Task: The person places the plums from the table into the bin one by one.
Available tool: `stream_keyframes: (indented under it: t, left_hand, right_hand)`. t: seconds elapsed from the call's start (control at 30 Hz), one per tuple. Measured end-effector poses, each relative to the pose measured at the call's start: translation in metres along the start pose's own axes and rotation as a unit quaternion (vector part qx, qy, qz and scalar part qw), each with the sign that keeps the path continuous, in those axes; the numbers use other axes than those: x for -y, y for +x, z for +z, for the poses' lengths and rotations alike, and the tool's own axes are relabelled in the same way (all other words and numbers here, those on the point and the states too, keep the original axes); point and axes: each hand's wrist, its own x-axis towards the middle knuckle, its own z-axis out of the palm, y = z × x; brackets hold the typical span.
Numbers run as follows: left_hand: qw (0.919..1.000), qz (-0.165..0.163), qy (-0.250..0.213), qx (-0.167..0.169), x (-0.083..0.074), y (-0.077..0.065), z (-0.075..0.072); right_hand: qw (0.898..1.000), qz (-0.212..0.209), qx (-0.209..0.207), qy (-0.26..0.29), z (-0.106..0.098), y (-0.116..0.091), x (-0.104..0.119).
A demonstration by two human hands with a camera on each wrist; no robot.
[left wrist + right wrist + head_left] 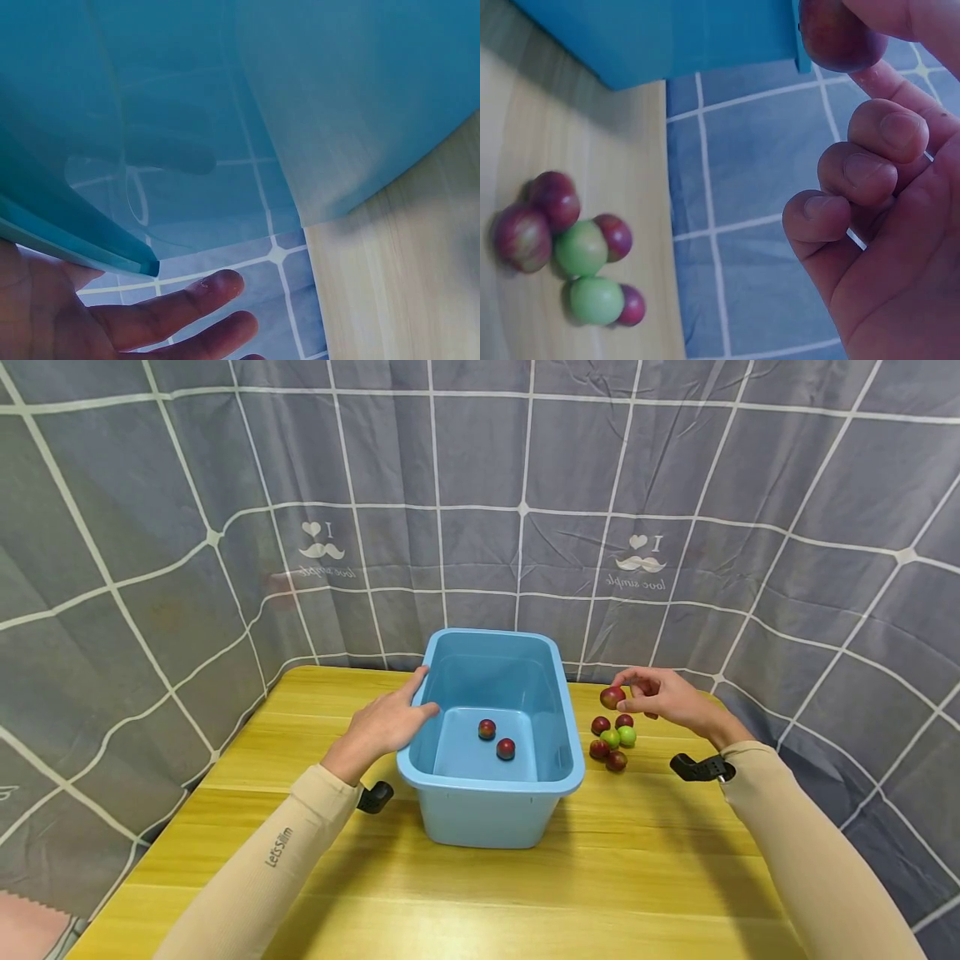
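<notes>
Pinching a smooth, round fruit (611, 697), right grip (663, 697); left grip (386, 720), spread apart, at a rectangular, probably plastic tub (487, 817).

From my remote station I am observing a grey curtain (480, 452), ruled with a white grid, which is enclosing the far side and both flanks; mirror-reversed lettering and a white moustache motif (640, 564) are recurring upon it. A yellow wood-grained table (480, 893) is reflecting glare nearby; pink fabric (30, 922) is showing lower left.
</notes>
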Motion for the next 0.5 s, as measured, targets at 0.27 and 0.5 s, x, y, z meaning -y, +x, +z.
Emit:
stream_keyframes:
  t: [0.27,0.5]
  left_hand:
    - [1.0000,0.001,0.006,0.001,0.001,-0.001,0.000]
    - [1.0000,0.003,0.007,0.000,0.002,-0.002,-0.002]
  right_hand:
    - [1.000,-0.011,0.015,-0.007,0.002,0.018,0.022]
    - [0.999,-0.019,0.031,-0.022,0.006,0.034,0.043]
